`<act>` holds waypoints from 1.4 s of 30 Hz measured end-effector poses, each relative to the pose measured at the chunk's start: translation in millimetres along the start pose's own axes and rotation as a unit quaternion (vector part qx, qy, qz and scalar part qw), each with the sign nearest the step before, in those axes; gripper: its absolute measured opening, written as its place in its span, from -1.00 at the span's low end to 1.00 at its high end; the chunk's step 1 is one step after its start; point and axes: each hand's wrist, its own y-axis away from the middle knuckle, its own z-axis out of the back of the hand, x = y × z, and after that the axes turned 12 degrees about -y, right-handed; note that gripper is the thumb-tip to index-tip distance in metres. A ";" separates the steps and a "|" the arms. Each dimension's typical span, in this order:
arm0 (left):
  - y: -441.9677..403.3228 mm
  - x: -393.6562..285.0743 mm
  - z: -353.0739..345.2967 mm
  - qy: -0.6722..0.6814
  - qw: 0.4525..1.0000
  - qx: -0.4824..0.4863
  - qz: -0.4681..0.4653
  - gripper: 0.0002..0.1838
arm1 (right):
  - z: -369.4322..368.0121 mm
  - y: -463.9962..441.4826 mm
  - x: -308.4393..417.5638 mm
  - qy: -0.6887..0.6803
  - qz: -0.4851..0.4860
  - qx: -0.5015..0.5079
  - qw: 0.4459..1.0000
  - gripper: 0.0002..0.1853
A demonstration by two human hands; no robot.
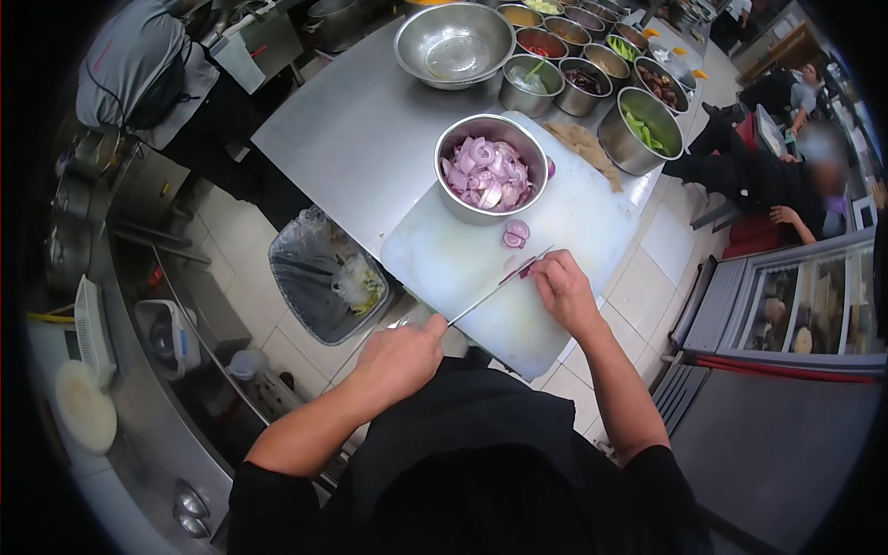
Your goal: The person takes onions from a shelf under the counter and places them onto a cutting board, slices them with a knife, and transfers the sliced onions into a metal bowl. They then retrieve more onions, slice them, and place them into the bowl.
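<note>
Black apron [472, 435] nearest the camera, bottom center. Knife [495, 298] is just beyond it, over the near part of the white cutting board [430, 240]. Long axis runs diagonal: handle end near left, tip far right. Blade looks edge-on from above, thin line only.

Left hand [400, 359] is closed around the handle, knuckles up, just off the board's near left edge; forearm comes in from near left. Right hand [562, 289] comes in from near right, fingers bent and bunched at the far end of the blade, pinching a purple onion piece [527, 269] on the board. Piece is mostly hidden by fingers; can't tell if the blade touches it.

Cut onion [516, 233] lies loose just beyond the knife tip. Past that, a steel pot [462, 205] of sliced onion [487, 171] takes up the far side of the board. Brown cloth [585, 153] sits at the board's far right, next to a pot of green vegetables [638, 153]. Big steel bowl [455, 46] far on the table [347, 120], lined trash bin [314, 310] on the floor left.
</note>
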 end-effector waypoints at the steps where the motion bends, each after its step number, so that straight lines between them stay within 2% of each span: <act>1: 1.1 -0.3 0.4 -0.002 1.000 -0.007 -0.002 -0.74 | 0.1 0.2 0.3 0.000 0.003 -0.001 1.000 -0.85; 7: -26.1 3.1 -2.5 -0.013 1.000 0.013 -0.015 -0.77 | 1.2 -1.0 0.4 -0.014 -0.002 -0.006 1.000 -0.85; 10: -10.3 -3.8 2.2 -0.009 0.999 0.035 0.009 -0.78 | 1.4 1.1 1.6 -0.021 -0.020 -0.007 1.000 -0.85; 14: -29.9 3.6 -9.4 -0.018 1.000 -0.004 -0.024 -0.78 | -1.0 0.0 0.6 -0.007 0.019 -0.027 0.999 -0.86; 19: -11.4 2.4 1.3 -0.023 1.000 0.020 -0.007 -0.77 | -4.5 4.5 0.0 -0.022 -0.008 -0.046 0.999 -0.86; 23: -44.6 3.5 -7.1 -0.027 0.999 0.022 -0.018 -0.77 | -5.3 5.1 0.3 -0.021 -0.001 -0.052 0.998 -0.86; 26: -47.9 10.1 0.7 -0.022 1.000 0.006 0.003 -0.75 | -2.2 0.9 1.1 -0.029 -0.010 -0.020 0.999 -0.84; 28: -36.5 12.3 15.4 -0.012 0.999 -0.014 0.026 -0.75 | 5.6 -11.5 -5.3 -0.024 -0.033 -0.068 0.997 -0.82; 32: -20.0 10.4 2.8 0.004 1.000 0.015 -0.017 -0.74 | 24.6 -63.6 -23.1 0.005 -0.091 -0.132 0.987 -0.71; 34: -25.2 8.3 -15.1 0.017 0.998 0.036 -0.043 -0.73 | 19.0 -95.7 -40.3 -0.006 -0.145 -0.126 0.981 -0.62; 35: -29.2 10.0 -23.2 0.031 0.997 0.039 -0.061 -0.72 | 12.5 -111.0 -55.9 0.014 -0.104 -0.119 0.987 -0.60; 37: -33.8 13.2 -30.7 0.058 0.996 0.050 -0.048 -0.69 | 2.1 -132.1 -84.9 0.056 -0.021 -0.100 0.993 -0.55; 40: -36.3 10.7 -15.5 0.086 0.993 0.073 0.022 -0.66 | 10.1 -138.5 -81.3 0.030 -0.120 -0.090 0.988 -0.52; 42: -35.3 16.2 -10.8 0.092 0.992 0.067 0.058 -0.66 | 13.9 -116.0 -77.0 0.007 -0.101 -0.126 0.987 -0.59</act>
